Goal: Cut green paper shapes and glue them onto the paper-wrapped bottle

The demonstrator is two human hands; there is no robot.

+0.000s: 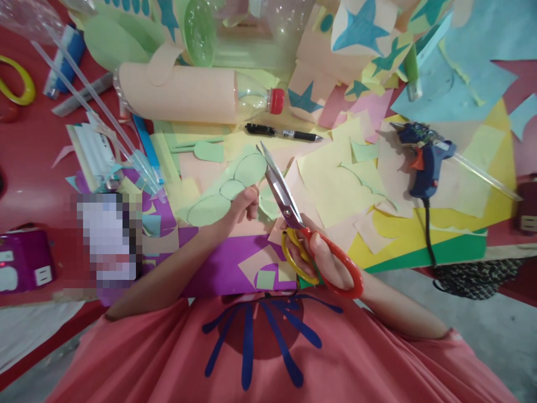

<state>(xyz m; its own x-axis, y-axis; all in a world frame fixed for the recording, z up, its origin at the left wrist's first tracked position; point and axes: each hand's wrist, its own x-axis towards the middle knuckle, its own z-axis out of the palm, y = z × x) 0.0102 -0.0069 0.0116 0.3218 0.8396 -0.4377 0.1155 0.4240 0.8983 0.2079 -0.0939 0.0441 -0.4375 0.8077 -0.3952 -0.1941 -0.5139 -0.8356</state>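
My left hand (242, 206) pinches a light green paper cut-out (226, 187) with pencilled rounded lobes, held just above the table. My right hand (321, 254) has its fingers through the red and yellow handles of a pair of scissors (289, 210). The steel blades point up and left, their edge against the right side of the green paper. Both hands work over a purple sheet (229, 263) at the near table edge.
A plastic bottle wrapped in peach paper (188, 92) with a red cap lies at the back. A black pen (281, 132) lies beside it. A blue glue gun (423, 159) with a black cord rests at the right. Glue sticks (104, 117) and coloured paper scraps cover the red table.
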